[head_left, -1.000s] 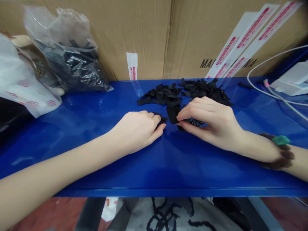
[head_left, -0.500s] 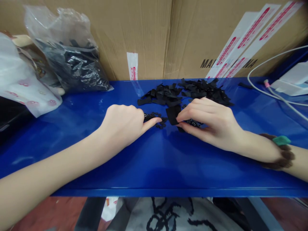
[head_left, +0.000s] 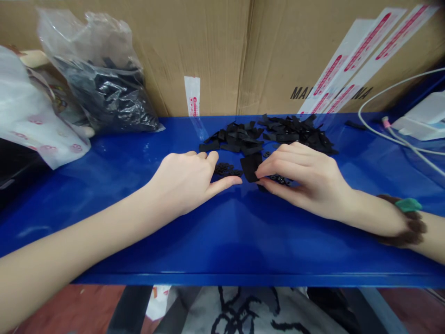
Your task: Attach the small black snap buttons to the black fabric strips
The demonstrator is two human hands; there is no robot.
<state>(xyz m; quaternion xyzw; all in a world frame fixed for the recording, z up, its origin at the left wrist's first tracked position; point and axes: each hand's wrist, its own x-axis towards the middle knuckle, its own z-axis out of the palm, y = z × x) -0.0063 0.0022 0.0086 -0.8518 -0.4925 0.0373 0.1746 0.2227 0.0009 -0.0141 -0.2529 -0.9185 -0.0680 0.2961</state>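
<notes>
You are working at a glossy blue table (head_left: 215, 246), with its near edge running across in front of you. Cardboard (head_left: 156, 60) walls off the far side, printed with dark lettering and stuck with white-and-red tape strips (head_left: 368, 41). At the far left stands a clear plastic bag (head_left: 111, 93) of black material, beside a pale printed wrapper (head_left: 45, 134). At the right are a looping white cable (head_left: 360, 113) and a white object (head_left: 422, 118). Below the near edge you can see reddish floor (head_left: 79, 308) and grey cloth (head_left: 229, 315) with black line work.

Your right hand (head_left: 306, 178) is pinched, thumb against fingers, on a black strip (head_left: 250, 167) near the middle of the table, just on the near side of two heaps of black strips (head_left: 232, 137). Your left hand (head_left: 187, 181) has its thumb spread away from the fingers, next to a cluster of small black parts (head_left: 225, 170).

Your left fingertips are hidden, so you cannot tell whether they touch those parts. Your right hand partly covers more small dark pieces (head_left: 281, 179). The wrapper, white object and both forearms are cut off by the frame.
</notes>
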